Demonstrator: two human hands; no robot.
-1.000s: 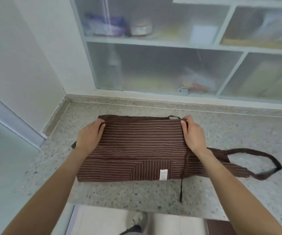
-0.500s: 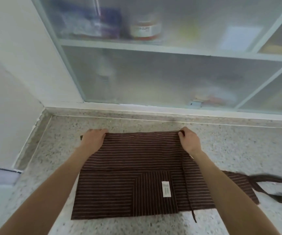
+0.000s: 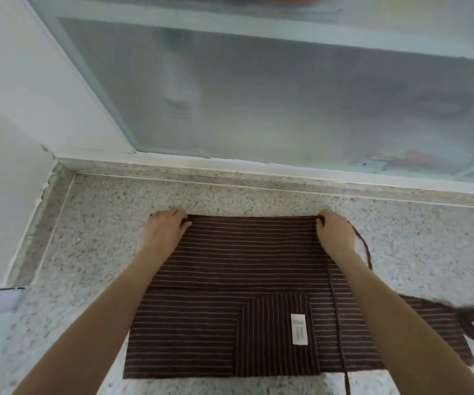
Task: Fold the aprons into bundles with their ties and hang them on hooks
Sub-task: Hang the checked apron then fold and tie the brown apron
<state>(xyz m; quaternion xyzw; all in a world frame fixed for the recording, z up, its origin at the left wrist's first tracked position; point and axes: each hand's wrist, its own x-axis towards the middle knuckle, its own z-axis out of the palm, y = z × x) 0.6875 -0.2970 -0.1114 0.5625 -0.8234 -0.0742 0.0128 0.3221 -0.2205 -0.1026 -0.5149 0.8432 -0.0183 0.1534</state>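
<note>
Both forearms reached forward over the brown striped apron (image 3: 230,280), which lay flat on the speckled desk (image 3: 101,223). At its far edge, the left hand (image 3: 164,229) pinched the left corner and the right hand (image 3: 334,232) gripped the right corner.

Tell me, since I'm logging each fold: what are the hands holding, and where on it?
Both grip the brown striped apron at its far edge: the left hand at the far-left corner, the right hand at the far-right corner, fingers curled over the fabric.
</note>
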